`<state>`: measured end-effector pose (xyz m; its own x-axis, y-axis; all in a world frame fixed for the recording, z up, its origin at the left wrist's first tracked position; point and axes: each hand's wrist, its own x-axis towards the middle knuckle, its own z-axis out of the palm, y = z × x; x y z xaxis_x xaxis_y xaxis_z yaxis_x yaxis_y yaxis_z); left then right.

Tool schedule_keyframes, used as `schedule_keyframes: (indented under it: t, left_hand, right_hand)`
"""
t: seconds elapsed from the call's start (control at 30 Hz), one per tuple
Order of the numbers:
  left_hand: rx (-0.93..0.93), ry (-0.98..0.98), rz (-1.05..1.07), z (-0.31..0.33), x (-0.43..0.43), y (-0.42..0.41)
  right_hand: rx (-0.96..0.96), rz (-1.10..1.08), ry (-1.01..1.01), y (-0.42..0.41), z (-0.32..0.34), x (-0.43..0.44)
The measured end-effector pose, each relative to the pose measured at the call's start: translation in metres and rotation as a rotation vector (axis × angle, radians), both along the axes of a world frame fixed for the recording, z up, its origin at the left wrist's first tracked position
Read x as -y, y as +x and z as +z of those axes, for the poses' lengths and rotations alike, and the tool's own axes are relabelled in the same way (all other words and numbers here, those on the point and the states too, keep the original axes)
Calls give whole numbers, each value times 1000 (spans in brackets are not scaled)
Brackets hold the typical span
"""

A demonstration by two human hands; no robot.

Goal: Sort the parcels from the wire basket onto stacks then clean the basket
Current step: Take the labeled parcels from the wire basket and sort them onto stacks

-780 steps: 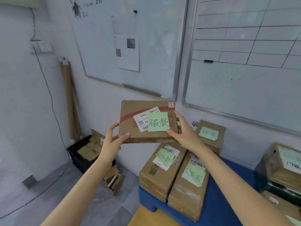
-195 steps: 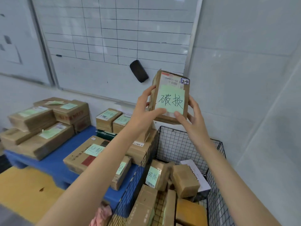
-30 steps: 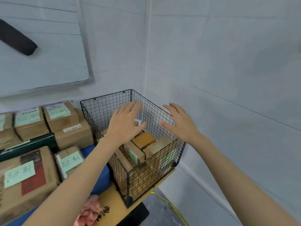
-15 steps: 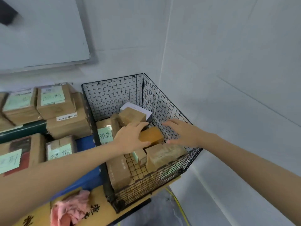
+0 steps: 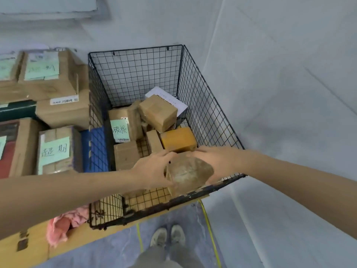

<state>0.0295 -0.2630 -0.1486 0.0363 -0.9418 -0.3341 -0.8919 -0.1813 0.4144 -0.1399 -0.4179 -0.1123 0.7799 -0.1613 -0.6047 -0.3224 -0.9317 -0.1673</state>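
A black wire basket point(image 5: 210, 117) stands in the corner on a wooden platform and holds several cardboard parcels. Both hands reach inside its near right corner. My left hand point(image 5: 152, 171) and my right hand point(image 5: 214, 163) grip a tape-wrapped brown parcel point(image 5: 188, 174) from either side, fingers curled over its top. Behind it lie an orange-brown parcel point(image 5: 178, 139), a tilted brown box point(image 5: 158, 112), a white box point(image 5: 170, 99) and a parcel with a green note point(image 5: 120, 129).
Sorted parcels with green notes point(image 5: 55, 149) are stacked on a blue pallet point(image 5: 87, 147) left of the basket. A pink cloth point(image 5: 63, 225) lies on the wooden platform point(image 5: 29, 248). Walls close off the right side. My shoes point(image 5: 168, 235) stand on the grey floor beside a yellow cable.
My hands have dropped from above the basket into its near right corner and closed round the tape-wrapped parcel. My view has tilted further down.
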Motion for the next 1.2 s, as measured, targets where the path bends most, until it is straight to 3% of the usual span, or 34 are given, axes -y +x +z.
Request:
schedule_keyframes:
  t: [0.33,0.7,1.07,1.2]
  left_hand:
    - [-132,27,-12,-17,5,-9]
    - [-156,-29,29,-7,4,24]
    - [-143,-285,177,82,14,89]
    - [-245,-438,289,111,12,99]
  right_hand:
    - [-35,227,-130,9,-15,11]
    - [26,167,-65,21,-14,21]
    - [459,-107,169,49,64,57]
    - [699,-239,196,59,101,62]
